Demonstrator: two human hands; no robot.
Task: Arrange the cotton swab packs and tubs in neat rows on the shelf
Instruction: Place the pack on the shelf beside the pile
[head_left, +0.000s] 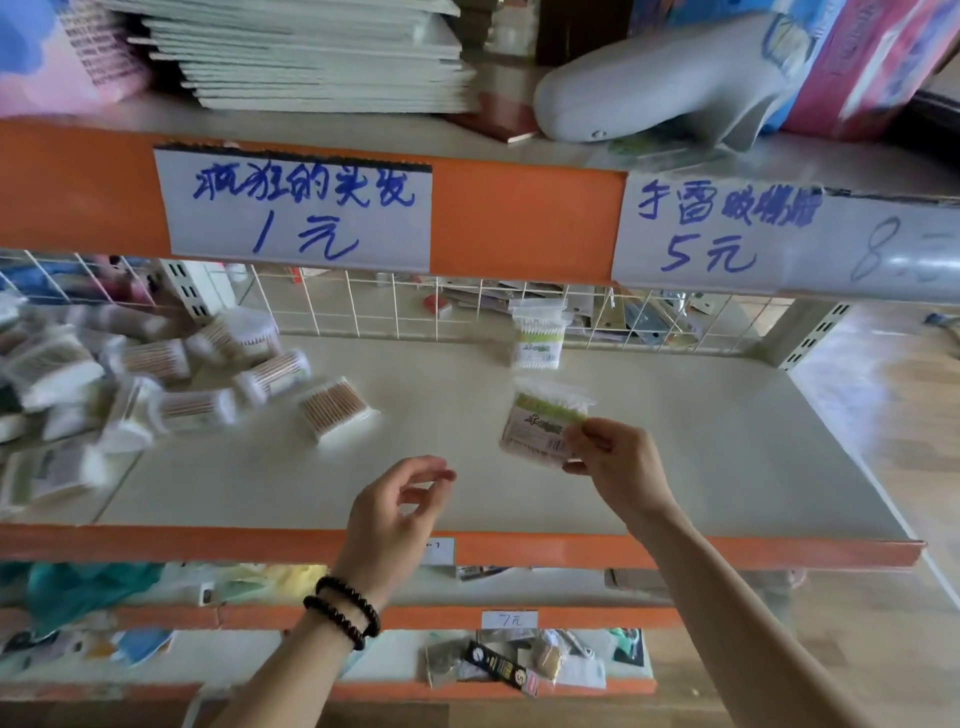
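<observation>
Much of the heap of cotton swab tubs and packs (130, 379) at the left end of the shelf (727, 441) is smeared by blur, and the frame edge cuts it off, so you cannot count it. Behind the shelf, the wire grid (363, 306) hides most of the clutter on the far side, and the upper beam with its two handwritten price cards (293, 208) blocks the top of the back wall.

From the heap rightward, the shelf surface runs bare to its right edge, and the orange front lip (519, 551) crosses under both of your wrists. One standing swab pack (537, 340) with a green label leans against the grid at the back of the shelf, well apart from the heap. A loose flat pack of wooden-stemmed swabs (335, 408) lies just right of the heap.

Your right hand (618, 462) pinches a clear swab pack (543, 423) by its lower right corner, thumb and fingers clamped on it. The pack has a green and yellow label. You hold it above the middle of the shelf, in front of the standing pack. Your left hand (395, 509) hovers over the front lip, fingers loosely curled, holding nothing, with a beaded bracelet (343, 613) on its wrist.
</observation>
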